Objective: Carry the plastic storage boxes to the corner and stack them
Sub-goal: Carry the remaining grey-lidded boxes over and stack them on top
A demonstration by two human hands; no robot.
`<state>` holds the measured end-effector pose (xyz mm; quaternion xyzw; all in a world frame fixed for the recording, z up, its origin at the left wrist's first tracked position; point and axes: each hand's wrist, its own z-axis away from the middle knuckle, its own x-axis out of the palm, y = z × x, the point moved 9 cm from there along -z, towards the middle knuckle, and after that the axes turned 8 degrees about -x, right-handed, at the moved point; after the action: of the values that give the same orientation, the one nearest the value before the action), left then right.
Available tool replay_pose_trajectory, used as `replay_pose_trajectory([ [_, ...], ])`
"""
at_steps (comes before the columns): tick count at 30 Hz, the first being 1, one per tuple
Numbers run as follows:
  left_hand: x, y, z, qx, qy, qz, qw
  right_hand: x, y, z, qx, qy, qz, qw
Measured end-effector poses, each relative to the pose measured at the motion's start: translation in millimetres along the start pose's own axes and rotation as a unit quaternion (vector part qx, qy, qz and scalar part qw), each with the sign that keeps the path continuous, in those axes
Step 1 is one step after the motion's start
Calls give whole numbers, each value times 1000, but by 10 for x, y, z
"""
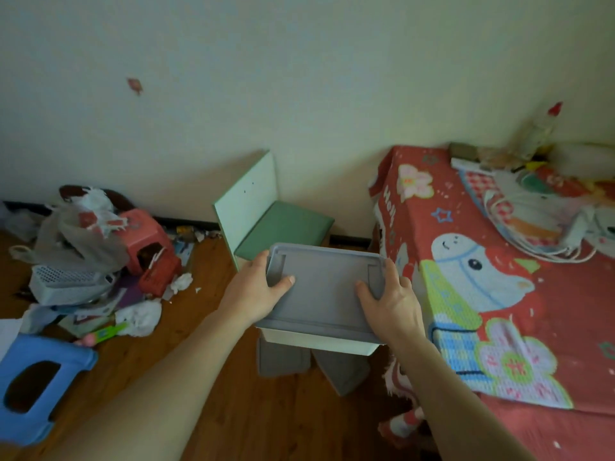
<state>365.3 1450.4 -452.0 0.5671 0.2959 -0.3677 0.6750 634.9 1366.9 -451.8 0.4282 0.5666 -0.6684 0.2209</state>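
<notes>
Carrying a lidded storage box toward the gap between chair and bed: risks, read left to right.

At far left, I am passing a blue stool and a heap of clutter on the wooden floor; either could, I judge, be catching a foot. My left hand is gripping the grey storage box at its left edge, thumb lying on the lid, fingers curled round the side. The box is being held in the air above two more grey boxes resting on the floor, in front of the green chair. My right hand is holding the right edge likewise, close beside the red bedspread. If the lid is unlatched, it could be lifting free; a tilted placement could be toppling the stack.
</notes>
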Motion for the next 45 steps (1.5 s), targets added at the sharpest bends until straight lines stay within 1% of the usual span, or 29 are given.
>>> replay_pose_trajectory([
  [14, -1636, 1267, 290, 43, 79, 2, 996, -1707, -1081, -269, -59, 29, 5, 998],
  [18, -2041, 1542, 401, 44, 98, 15, 994, -2164, -1393, -295, -84, 43, 12, 995],
  [20, -2208, 1648, 460, 47, 109, 8, 993, -2372, -1512, -313, -83, 46, 28, 995],
  [25, -2589, 1847, 557, 44, 121, 4, 992, -2688, -1738, -306, -87, 38, 30, 995],
  [29, -2782, 2012, 626, 57, 128, 2, 990, -2942, -1892, -271, -108, 61, 41, 991],
  [34, -2929, 2166, 658, 74, 142, 0, 987, -3196, -1986, -233, -108, 82, 49, 990],
  [41, -3103, 2512, 624, 118, 122, 6, 986, -3514, -1978, -145, -64, 117, 45, 990],
  [45, -3147, 2758, 639, 151, 109, 19, 982, -3793, -1958, -17, -40, 154, 73, 985],
])
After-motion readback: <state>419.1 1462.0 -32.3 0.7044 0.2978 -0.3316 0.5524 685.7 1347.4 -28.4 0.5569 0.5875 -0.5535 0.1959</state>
